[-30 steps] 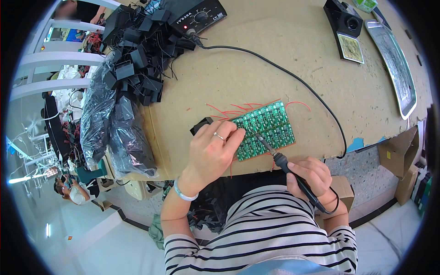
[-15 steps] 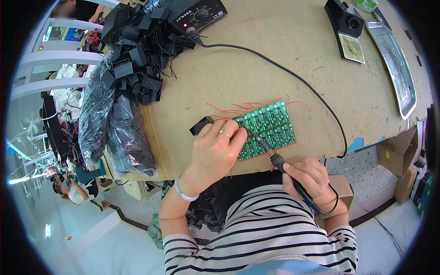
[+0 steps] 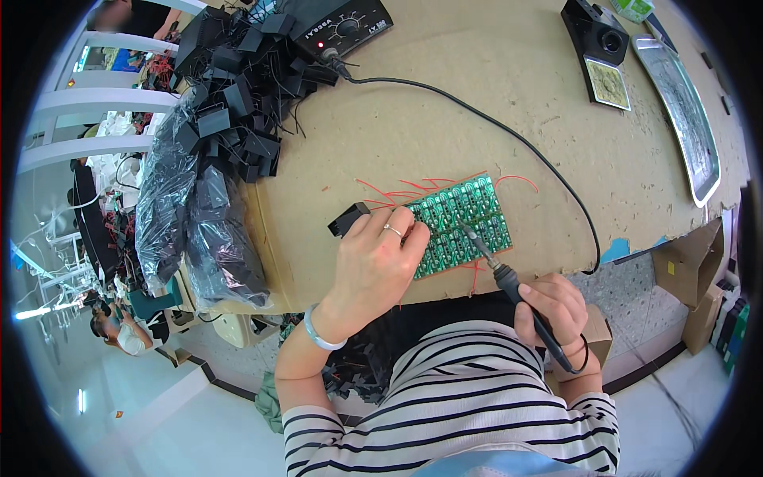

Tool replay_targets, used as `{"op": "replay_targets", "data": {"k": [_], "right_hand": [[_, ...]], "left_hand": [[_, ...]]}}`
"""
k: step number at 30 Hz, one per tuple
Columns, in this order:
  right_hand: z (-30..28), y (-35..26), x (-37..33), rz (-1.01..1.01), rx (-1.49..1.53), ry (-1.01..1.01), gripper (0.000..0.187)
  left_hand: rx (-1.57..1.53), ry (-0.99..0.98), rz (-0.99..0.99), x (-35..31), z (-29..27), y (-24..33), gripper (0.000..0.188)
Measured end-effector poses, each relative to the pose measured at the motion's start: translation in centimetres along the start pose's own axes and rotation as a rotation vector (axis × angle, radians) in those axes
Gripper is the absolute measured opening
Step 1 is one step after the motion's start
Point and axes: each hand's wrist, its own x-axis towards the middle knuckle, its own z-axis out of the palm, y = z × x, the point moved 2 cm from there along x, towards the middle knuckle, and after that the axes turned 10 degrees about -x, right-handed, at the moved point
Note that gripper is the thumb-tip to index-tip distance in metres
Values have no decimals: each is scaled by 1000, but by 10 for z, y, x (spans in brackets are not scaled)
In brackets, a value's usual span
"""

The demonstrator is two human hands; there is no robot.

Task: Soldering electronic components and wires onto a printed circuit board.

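A green circuit board panel (image 3: 465, 219), with rows of small parts and thin red wires along its edges, lies near the table's front edge. At its left end my left hand (image 3: 375, 258) has its fingers closed; their tips and whatever they pinch are hidden. Just beyond those knuckles a small black box (image 3: 348, 220) touches or nearly touches the hand. My right hand (image 3: 554, 310) grips a soldering iron (image 3: 513, 280) by its dark handle. The iron's tip points at the middle of the panel; whether it touches cannot be told.
A soldering station (image 3: 346, 28) feeds a black cord (image 3: 509, 127) that arcs round the panel's right. Black boxes with wires (image 3: 238, 99) are piled at left, beside plastic-wrapped bundles (image 3: 222, 238). An iron stand with sponge (image 3: 608, 79) and metal tray (image 3: 683, 119) lie far right.
The soldering iron and my right hand have shifted right, its tip moving from near my left fingers towards the panel's middle. My left hand has hardly moved.
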Motion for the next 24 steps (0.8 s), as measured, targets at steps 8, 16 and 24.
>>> {"op": "replay_targets", "data": {"k": [8, 16, 24], "right_hand": [[-6, 1, 1, 8, -10, 3, 34], [-14, -3, 8, 16, -4, 1, 32], [-19, 1, -1, 27, -50, 80, 23]], "left_hand": [[-10, -14, -23, 5, -2, 1, 17], [72, -88, -120, 6, -13, 9, 17], [50, 465, -481, -2, -65, -62, 47]]}}
